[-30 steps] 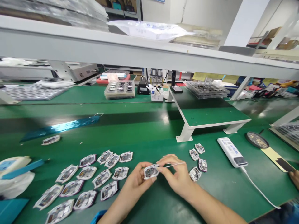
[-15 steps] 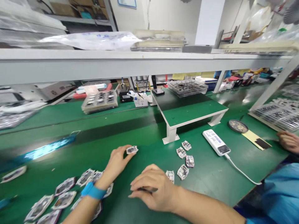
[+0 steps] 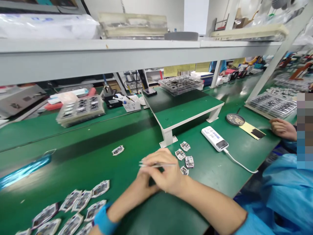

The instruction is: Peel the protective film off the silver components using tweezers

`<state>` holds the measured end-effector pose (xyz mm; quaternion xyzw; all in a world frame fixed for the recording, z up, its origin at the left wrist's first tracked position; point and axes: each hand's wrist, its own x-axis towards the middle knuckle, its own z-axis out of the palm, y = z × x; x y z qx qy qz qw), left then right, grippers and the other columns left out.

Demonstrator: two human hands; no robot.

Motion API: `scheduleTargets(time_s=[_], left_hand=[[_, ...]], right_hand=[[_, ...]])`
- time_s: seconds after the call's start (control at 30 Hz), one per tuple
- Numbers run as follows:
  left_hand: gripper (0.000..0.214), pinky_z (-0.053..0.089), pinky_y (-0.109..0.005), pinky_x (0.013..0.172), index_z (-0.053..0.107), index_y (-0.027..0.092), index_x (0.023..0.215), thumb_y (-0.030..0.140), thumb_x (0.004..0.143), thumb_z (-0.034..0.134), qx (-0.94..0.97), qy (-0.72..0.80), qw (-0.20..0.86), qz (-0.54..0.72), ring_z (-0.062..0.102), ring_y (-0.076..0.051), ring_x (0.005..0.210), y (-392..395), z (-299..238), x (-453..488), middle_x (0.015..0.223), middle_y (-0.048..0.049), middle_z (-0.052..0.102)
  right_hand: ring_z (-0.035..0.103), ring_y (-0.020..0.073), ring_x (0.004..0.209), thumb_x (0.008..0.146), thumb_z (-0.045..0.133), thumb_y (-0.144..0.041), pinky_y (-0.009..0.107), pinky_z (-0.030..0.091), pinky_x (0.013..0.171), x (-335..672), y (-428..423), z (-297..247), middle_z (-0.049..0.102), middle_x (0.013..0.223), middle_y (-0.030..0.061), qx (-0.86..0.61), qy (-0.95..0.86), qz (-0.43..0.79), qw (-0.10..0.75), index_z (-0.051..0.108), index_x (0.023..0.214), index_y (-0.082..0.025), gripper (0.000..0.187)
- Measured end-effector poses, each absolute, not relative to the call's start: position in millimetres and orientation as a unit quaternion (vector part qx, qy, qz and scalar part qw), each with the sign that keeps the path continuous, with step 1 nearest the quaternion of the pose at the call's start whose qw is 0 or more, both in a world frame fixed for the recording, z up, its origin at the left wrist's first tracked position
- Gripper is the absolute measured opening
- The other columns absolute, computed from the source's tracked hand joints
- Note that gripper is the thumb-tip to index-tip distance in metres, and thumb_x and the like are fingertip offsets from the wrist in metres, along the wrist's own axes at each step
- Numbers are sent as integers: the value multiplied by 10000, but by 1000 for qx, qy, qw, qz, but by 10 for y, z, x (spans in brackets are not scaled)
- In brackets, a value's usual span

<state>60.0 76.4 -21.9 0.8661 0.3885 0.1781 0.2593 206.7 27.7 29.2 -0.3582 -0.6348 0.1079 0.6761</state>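
This is an electronics assembly workshop. A long green-matted workbench (image 3: 73,163) runs under a grey metal overhead shelf (image 3: 110,57) and is strewn with small white-framed circuit boards (image 3: 101,188). Clear plastic compartment trays (image 3: 80,110) hold parts, the right hand (image 3: 166,176) grips thin metal tweezers (image 3: 156,165), and a neighbour wears a light blue smock (image 3: 281,189).

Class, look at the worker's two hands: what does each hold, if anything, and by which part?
The right hand pinches thin tweezers about mid-length, tips pointing left. The left hand lies partly under it; whether it holds anything cannot be told.
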Motion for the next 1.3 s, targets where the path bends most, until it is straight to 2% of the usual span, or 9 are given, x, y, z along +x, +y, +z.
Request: scheduleTargets(time_s=[0.07, 0.2, 0.37, 0.57, 0.63, 0.9, 1.07, 1.13, 1.3], left_hand=[[690, 433, -509, 1052, 665, 274, 1290, 383, 633, 849, 874, 353, 294, 159, 538, -404, 1235, 507, -227, 704, 1349, -115, 641], [523, 314, -607, 1109, 756, 275, 1166, 294, 653, 858, 837, 360, 364, 195, 444, -480, 1315, 324, -225, 787, 1352, -146, 635], [427, 375, -542, 1095, 761, 282, 1102, 254, 680, 823, 775, 388, 434, 247, 541, -400, 1238, 315, -250, 632, 1241, -103, 696], [658, 554, -414, 860, 583, 250, 1240, 293, 641, 851, 509, 438, 672, 312, 699, -268, 890, 218, -247, 259, 1014, -51, 704], [618, 557, -376, 810, 592, 229, 1211, 308, 657, 855, 446, 446, 709, 315, 694, -248, 867, 186, -144, 155, 1031, -59, 682], [571, 432, -263, 622, 625, 222, 1281, 333, 739, 764, 369, 428, 751, 343, 532, -152, 701, 106, 163, -33, 841, -20, 625], [476, 421, -263, 594, 607, 220, 1227, 420, 807, 706, 457, 463, 676, 346, 535, -160, 681, 96, 69, -56, 786, 4, 608], [426, 461, -269, 644, 631, 225, 1170, 412, 796, 715, 488, 461, 656, 345, 575, -173, 725, 103, 18, -67, 814, -2, 639], [543, 483, -345, 925, 629, 224, 1223, 331, 711, 779, 482, 441, 666, 360, 628, -266, 1060, 118, -54, -89, 1133, -76, 707]], right_hand=[[736, 193, 860, 903, 651, -256, 359, 533, 836, 2138, 286, 347, 789, 887, 59, -399, -594, 146, 683, 680, 858, -206, 74], [729, 212, 879, 872, 666, -240, 377, 552, 852, 2163, 294, 345, 775, 884, 62, -425, -567, 204, 675, 699, 856, -205, 51], [734, 223, 853, 845, 672, -242, 361, 577, 803, 2091, 297, 282, 766, 873, 75, -430, -552, 253, 668, 706, 837, -189, 63], [742, 196, 808, 823, 692, -255, 311, 588, 770, 1987, 217, 289, 767, 834, 44, -430, -533, 319, 655, 699, 832, -196, 60], [741, 193, 810, 825, 695, -258, 305, 587, 774, 1949, 186, 282, 771, 836, 42, -424, -548, 334, 639, 701, 830, -194, 64], [725, 205, 814, 841, 698, -242, 329, 579, 759, 1817, 156, 147, 770, 836, 57, -414, -620, 379, 549, 719, 848, -191, 56], [719, 204, 820, 836, 719, -204, 349, 560, 795, 1745, 135, 109, 768, 850, 55, -392, -655, 381, 521, 730, 844, -210, 15], [717, 205, 836, 836, 728, -199, 353, 554, 806, 1715, 128, 86, 770, 858, 55, -386, -664, 379, 516, 732, 844, -217, 20], [710, 209, 847, 851, 719, -186, 371, 530, 819, 1687, 124, 45, 772, 847, 46, -377, -700, 336, 505, 722, 851, -229, 43]])
